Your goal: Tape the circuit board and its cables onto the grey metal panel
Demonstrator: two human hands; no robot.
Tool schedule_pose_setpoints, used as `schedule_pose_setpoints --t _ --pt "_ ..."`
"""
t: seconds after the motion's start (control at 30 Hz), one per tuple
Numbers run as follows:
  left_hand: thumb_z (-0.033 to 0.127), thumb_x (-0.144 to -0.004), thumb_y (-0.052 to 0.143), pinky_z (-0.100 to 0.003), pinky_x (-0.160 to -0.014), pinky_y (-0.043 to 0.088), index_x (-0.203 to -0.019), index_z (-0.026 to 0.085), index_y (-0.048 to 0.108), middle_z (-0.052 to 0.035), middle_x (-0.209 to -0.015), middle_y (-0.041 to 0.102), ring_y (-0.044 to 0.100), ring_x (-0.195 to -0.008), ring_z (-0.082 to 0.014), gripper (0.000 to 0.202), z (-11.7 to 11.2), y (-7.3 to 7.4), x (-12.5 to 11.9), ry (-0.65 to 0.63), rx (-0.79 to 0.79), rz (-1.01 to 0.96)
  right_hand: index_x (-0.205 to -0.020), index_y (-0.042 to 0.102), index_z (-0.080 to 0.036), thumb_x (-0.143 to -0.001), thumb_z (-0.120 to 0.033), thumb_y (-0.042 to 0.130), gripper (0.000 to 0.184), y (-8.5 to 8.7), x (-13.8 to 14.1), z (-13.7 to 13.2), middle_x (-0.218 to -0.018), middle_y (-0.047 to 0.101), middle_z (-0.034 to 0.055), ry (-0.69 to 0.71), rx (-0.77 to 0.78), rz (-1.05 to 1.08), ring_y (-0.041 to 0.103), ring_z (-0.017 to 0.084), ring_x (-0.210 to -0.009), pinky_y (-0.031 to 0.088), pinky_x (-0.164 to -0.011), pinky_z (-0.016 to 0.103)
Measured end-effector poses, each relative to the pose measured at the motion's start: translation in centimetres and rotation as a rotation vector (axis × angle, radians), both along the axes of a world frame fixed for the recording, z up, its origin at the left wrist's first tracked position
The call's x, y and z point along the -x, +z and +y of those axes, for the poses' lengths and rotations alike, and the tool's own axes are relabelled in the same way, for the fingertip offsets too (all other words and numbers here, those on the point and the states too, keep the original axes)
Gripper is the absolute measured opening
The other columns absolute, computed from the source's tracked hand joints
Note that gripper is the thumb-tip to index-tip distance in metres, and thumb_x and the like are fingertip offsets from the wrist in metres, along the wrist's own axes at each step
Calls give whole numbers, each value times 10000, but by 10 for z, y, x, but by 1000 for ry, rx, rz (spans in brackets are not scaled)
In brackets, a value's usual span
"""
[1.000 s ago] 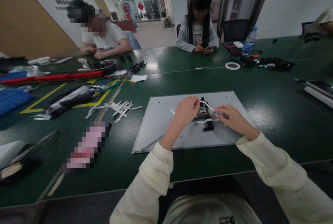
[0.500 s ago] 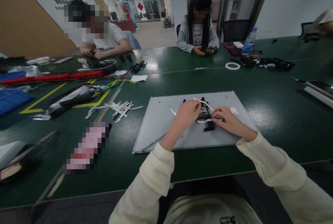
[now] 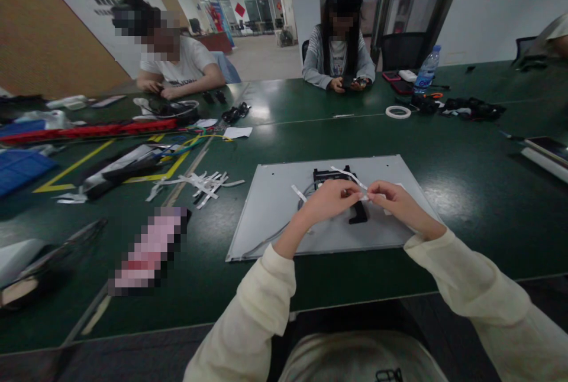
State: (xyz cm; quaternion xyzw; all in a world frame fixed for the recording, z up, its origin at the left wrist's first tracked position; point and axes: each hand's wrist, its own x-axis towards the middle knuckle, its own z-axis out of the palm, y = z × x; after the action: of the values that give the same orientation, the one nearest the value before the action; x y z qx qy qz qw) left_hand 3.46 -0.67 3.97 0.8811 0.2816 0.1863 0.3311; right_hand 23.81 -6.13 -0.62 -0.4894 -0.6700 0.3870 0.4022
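My left hand (image 3: 331,200) and my right hand (image 3: 397,203) meet above a pale grey panel (image 3: 255,222), fingertips nearly touching. Each hand is closed in a pinch on a thin white tape strip (image 3: 348,174), whose loose end sticks up to the left. Under the hands a black frame-like part (image 3: 358,214) rests on the panel; my left hand covers much of its middle. A grey cable (image 3: 270,238) curves from beside that part to the panel's left corner. Another short white strip (image 3: 299,194) stands by my left wrist.
Left of the panel lie a heap of white strips (image 3: 208,187) and a phone (image 3: 151,249). A tape roll (image 3: 398,112) and a water bottle (image 3: 427,68) are at the far right. Two people sit across the green table (image 3: 284,133).
My left hand has come down and to the right, from the black part's top to my right fingertips. The strip end between the hands has moved with them.
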Motion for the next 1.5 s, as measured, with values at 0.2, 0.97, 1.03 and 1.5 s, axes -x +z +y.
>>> schedule_pose_setpoints --t 0.2,0.97,1.03,1.5 --pt "267 -828 505 -215 -578 377 -741 140 666 7 -608 617 551 -592 -117 223 4 -7 1 62 223 146 -820 618 -183 -853 -428 535 261 -4 -3 0 -671 576 -13 -56 51 -111 488 107 -579 351 -520 228" --pt "254 -916 388 -296 -670 463 -801 130 634 -107 -798 675 637 -738 -203 299 -17 -19 -12 237 -90 413 -938 620 -209 -881 -343 511 182 -10 4 0 -614 555 -28 -145 -166 -473 523 134 -562 341 -563 254" --pt "256 -922 375 -321 -692 480 -842 126 635 -123 -828 681 653 -777 -227 301 -19 -19 -13 263 -116 451 -950 617 -209 -887 -336 508 179 -10 6 0 -620 560 -27 -145 -172 -492 529 136 -569 346 -574 256" --pt "272 -918 434 -374 -706 522 -910 84 674 -184 -831 693 686 -815 -296 305 -31 -15 -17 295 -321 657 -1079 563 -223 -877 -290 505 221 -14 13 -1 -745 652 17 -172 -232 -853 594 177 -645 295 -555 265"
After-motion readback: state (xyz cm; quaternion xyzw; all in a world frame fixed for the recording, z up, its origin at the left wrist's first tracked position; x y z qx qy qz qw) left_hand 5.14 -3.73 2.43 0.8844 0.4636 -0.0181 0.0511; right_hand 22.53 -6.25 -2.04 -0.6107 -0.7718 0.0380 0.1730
